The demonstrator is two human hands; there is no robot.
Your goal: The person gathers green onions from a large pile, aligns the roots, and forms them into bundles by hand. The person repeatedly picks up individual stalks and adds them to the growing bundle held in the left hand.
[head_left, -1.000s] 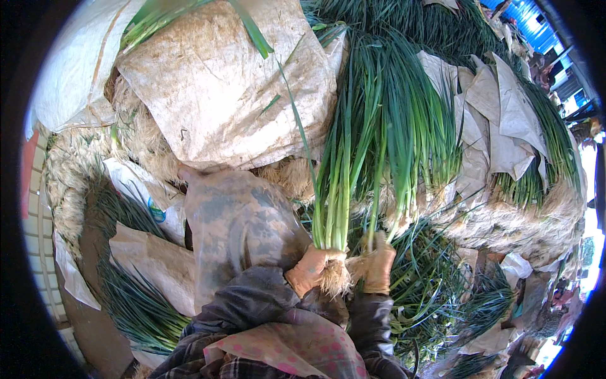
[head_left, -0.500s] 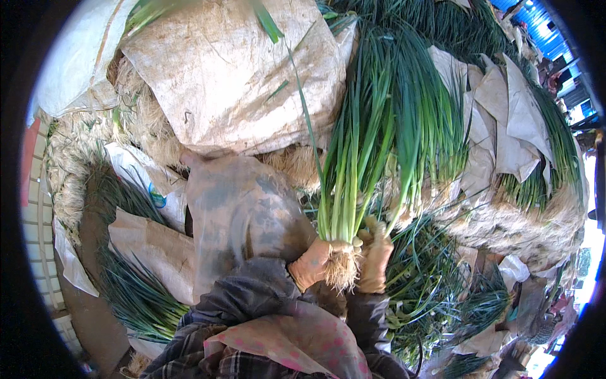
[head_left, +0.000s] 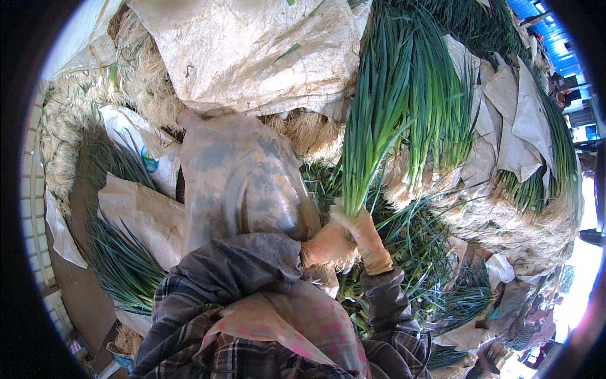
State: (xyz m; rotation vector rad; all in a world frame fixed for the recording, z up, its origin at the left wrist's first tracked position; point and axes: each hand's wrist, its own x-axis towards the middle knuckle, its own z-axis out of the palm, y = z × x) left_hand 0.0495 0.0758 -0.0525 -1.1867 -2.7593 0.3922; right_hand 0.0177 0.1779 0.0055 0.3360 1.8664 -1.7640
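Note:
A bunch of green onions (head_left: 358, 180) stands upright in front of me, leaves pointing away and pale roots (head_left: 343, 260) toward my body. My left hand (head_left: 325, 245), apparently gloved, is closed round its root end. Across the lower stems lies my right hand (head_left: 367, 240), also closed on the bunch; its fingers are partly blurred. The two hands touch or nearly touch. Just beyond the bunch, more green onions (head_left: 435, 136) lean in a row with their roots toward me. A muddy plastic sheet (head_left: 243, 170) covers my leg beside my left hand.
A large woven sack cloth (head_left: 252, 57) covers rooted bunches at the far side. Loose leaf trimmings (head_left: 416, 265) are heaped to my right. Left, more green onions (head_left: 123, 265) lie beside a beige cloth (head_left: 142, 211). Further bunches under cloth (head_left: 505, 114) stand at far right.
The bunch has come closer to my body and tilted rightward. My right hand has moved from beside the roots to across the stems. The view has shifted slightly.

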